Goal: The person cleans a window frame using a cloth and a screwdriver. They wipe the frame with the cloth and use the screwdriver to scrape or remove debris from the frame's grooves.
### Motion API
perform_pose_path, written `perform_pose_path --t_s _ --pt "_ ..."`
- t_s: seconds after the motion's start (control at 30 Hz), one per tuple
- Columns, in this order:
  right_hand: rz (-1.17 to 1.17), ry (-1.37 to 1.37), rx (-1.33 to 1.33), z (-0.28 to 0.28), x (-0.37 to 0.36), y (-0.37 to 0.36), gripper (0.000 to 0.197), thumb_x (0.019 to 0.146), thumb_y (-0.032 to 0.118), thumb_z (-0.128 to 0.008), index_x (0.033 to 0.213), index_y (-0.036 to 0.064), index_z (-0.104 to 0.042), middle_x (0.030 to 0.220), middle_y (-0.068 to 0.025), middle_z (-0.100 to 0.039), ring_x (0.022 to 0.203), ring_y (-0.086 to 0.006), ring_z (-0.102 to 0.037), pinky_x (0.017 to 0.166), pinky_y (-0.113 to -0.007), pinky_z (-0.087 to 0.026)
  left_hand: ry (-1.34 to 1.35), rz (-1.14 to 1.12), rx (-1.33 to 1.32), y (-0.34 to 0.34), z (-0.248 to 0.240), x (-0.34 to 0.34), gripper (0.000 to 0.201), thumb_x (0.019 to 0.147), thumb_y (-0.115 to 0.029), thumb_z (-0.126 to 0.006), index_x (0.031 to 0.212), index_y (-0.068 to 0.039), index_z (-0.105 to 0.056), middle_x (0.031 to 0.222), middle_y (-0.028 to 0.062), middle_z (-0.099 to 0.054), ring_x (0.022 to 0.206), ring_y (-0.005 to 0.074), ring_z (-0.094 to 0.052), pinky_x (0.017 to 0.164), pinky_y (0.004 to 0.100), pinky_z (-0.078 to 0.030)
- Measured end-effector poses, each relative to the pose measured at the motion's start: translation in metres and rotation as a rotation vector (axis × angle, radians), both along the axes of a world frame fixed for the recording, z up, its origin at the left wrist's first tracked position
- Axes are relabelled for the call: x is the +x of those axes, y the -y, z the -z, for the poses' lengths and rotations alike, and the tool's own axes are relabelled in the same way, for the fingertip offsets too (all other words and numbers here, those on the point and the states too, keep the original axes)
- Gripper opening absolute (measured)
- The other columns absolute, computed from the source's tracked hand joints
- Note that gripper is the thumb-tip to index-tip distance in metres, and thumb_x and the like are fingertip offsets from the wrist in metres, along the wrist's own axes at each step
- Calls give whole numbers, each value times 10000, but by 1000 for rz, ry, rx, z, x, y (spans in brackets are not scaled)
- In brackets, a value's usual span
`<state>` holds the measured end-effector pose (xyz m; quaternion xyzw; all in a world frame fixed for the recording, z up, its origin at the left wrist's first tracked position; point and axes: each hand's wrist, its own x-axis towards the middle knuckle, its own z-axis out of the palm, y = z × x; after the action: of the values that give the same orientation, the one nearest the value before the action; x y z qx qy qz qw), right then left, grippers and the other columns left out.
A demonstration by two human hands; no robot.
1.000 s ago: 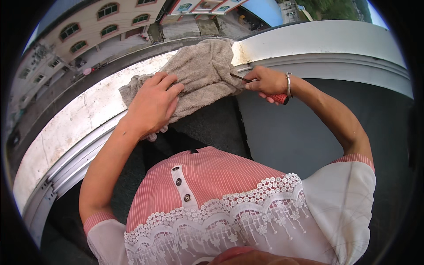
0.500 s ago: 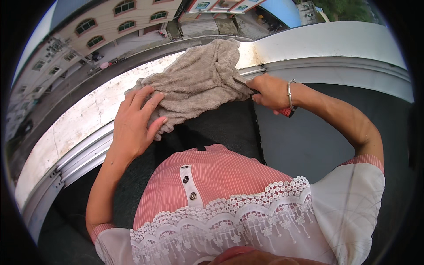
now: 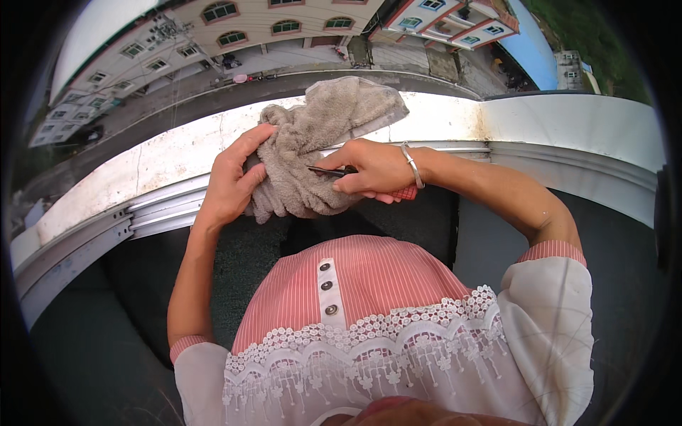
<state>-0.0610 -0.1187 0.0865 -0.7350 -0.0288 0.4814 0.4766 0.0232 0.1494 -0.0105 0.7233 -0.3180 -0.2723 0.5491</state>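
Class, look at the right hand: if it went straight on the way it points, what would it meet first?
Most likely the bunched brownish cloth: the right hand points leftward, the tip of its red-handled tool over the folds. Whether the tip touches them is unclear; the left hand lies beyond.

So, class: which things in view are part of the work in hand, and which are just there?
In use:
- cloth, lying across the ledge, left grip touching it
- tool, red-handled, held in the right grip

Just there:
- bangle on the right wrist
- buildings across the street
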Motion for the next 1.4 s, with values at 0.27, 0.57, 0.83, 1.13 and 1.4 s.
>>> perform_pose_path --t_s 0.27,0.57,0.83,1.13,1.4 --pt "789 286 883 -7 18 -17 401 1074 133 -534 1464 40 -508 634 1 -500 399 -81 -501 352 -234 -454 -330 -177 -528 34 -74 84 394 1049 -36 -543 1440 -28 -497 1248 106 -690 1098 176 -700 923 331 -607" --pt "967 1236 870 -62 -59 69 349 1044 32 -519 1390 20 -561 682 -67 -564 449 -111 -481 398 -249 -446 155 -138 -568 44 -234 74 246 956 -24 -594 1194 29 -631 1105 118 -708 951 142 -700 826 274 -595" --pt "1036 1080 275 7 -201 88 400 1025 -31 -500 1424 -39 -520 740 -71 -582 512 -102 -491 446 -266 -460 96 -27 -452 -26 -177 51 292 967 -69 -633 1250 -8 -675 1149 75 -737 1094 153 -693 905 319 -586" --pt "837 241 -395 -33 -246 118 423 952 85 -644 1373 46 -643 553 12 -469 425 -47 -438 427 -255 -375 828 -613 479 -67 -42 -36 355 859 -150 -773 1194 -68 -688 1231 140 -610 1204 358 -546 985 477 -459" --pt "-90 767 -583 -29 -120 66 370 985 163 -628 1331 35 -593 752 -217 -667 754 -397 -671 703 -492 -525 923 -527 574 -42 -18 -53 282 875 -258 -764 1041 -34 -724 1124 132 -663 1093 350 -593 941 460 -473"
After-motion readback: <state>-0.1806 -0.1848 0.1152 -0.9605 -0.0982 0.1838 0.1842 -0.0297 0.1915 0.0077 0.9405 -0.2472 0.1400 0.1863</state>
